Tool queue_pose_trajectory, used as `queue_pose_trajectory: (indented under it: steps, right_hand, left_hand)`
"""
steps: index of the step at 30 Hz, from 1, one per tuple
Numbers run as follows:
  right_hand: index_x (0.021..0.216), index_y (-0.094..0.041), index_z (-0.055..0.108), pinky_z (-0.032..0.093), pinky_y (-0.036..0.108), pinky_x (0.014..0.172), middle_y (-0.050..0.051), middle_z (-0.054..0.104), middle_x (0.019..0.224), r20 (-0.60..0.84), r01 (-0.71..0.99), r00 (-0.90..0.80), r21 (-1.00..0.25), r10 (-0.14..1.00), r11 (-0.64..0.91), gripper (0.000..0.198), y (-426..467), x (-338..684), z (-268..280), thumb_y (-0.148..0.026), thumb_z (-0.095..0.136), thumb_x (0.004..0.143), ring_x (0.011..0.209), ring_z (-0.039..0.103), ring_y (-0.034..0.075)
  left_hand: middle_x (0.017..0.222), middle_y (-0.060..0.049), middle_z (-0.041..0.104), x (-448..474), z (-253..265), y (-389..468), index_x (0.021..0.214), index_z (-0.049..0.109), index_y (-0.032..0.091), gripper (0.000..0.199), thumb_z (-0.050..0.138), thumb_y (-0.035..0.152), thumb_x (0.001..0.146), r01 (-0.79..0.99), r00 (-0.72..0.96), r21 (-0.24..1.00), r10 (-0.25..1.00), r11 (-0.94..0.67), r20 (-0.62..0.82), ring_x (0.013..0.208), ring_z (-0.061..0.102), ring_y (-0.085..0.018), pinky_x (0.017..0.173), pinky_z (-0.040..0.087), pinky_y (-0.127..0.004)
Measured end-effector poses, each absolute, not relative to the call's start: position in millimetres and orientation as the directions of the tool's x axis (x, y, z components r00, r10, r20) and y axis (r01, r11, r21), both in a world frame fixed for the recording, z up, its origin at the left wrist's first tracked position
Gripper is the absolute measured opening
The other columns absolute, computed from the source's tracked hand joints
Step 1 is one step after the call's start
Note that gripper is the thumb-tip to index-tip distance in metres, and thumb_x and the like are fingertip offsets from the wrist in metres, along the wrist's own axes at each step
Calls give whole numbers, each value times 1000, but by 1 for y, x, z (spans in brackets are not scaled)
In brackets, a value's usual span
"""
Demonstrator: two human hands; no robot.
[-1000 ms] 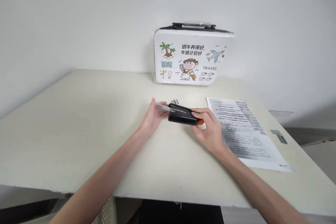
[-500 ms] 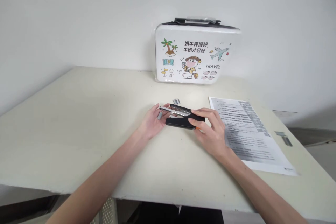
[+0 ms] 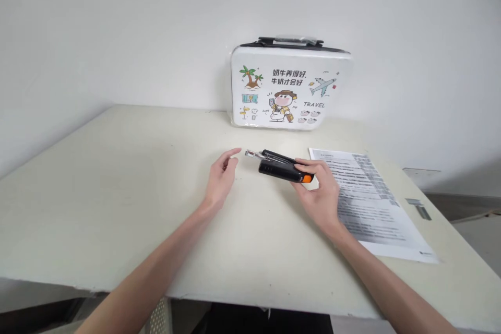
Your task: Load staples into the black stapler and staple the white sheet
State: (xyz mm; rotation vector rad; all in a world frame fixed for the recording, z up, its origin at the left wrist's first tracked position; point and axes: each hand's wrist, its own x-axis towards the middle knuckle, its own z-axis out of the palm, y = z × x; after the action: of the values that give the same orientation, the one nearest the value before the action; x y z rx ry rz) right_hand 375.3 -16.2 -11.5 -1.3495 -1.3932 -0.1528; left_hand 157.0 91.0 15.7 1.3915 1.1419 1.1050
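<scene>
My right hand [image 3: 318, 193] grips a black stapler [image 3: 279, 169] with an orange button at its rear end. The stapler is tilted above the table, its metal magazine [image 3: 253, 154] swung out from the body and pointing left. Just left of that metal tip is my left hand [image 3: 221, 180], apart from the stapler. Its index finger reaches toward the tip while the other fingers curl in. What the curled fingers hold, if anything, is hidden.
A printed sheet [image 3: 368, 209] lies right of my right hand. Grey staple strips [image 3: 421, 211] rest near the table's right edge. A white cartoon-printed case [image 3: 289, 86] with a black handle stands at the back against the wall. The pale table [image 3: 117, 193] extends left.
My left hand has drawn left off the stapler and curled; the grey staple strip at its fingers no longer shows. The stapler has turned, showing its orange button. Staple strips behind it are out of sight.
</scene>
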Motion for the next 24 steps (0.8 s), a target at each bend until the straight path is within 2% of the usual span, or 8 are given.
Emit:
queue_pose_trajectory:
  steps: [5, 10, 15, 19, 21, 24]
  right_hand:
    - [103, -26, 69, 55, 51, 96, 9, 75, 116, 721, 740, 306, -591, 622, 321, 14, -15, 378, -15, -23, 74, 90, 111, 70, 29]
    - [102, -26, 69, 55, 51, 96, 9, 75, 115, 720, 742, 313, -592, 619, 314, 13, -15, 379, -13, -23, 74, 91, 111, 70, 29]
    - [101, -26, 68, 55, 50, 96, 9, 75, 115, 721, 739, 306, -591, 622, 322, 12, -15, 377, -14, -25, 75, 91, 111, 70, 29]
    - [102, -26, 69, 54, 51, 98, 9, 75, 115, 710, 725, 304, -604, 635, 329, 12, -15, 376, -16, -27, 75, 91, 112, 70, 29]
    - [102, -26, 69, 54, 50, 97, 9, 75, 114, 695, 709, 325, -628, 641, 322, 13, -14, 376, -16, -29, 76, 91, 111, 70, 29]
    - [101, -25, 69, 54, 49, 97, 9, 76, 113, 660, 672, 377, -678, 650, 299, 18, -12, 378, -16, -35, 78, 90, 111, 71, 29]
  left_hand:
    - [67, 3, 42, 162, 15, 85, 124, 79, 26, 42, 57, 30, 87, 144, 235, 979, 966, -145, 109, 56, 34, -14, 53, 30, -28]
    - [68, 4, 41, 161, 14, 86, 129, 77, 27, 46, 59, 32, 87, 127, 276, 981, 955, -147, 108, 58, 36, -14, 55, 33, -26]
    - [62, 4, 42, 162, 12, 84, 123, 80, 26, 42, 59, 29, 87, 108, 276, 984, 955, -138, 104, 56, 38, -14, 53, 31, -25]
    - [61, 3, 48, 167, 7, 80, 108, 84, 24, 32, 66, 28, 83, 54, 422, 987, 899, -151, 115, 58, 43, -15, 56, 34, -26]
    - [61, 4, 45, 169, 6, 79, 112, 83, 24, 34, 67, 29, 83, 39, 457, 989, 883, -141, 108, 56, 40, -14, 56, 32, -26]
    - [59, 7, 37, 167, 5, 82, 119, 80, 24, 39, 66, 32, 83, 13, 409, 998, 911, -57, 47, 52, 31, -12, 52, 24, -26]
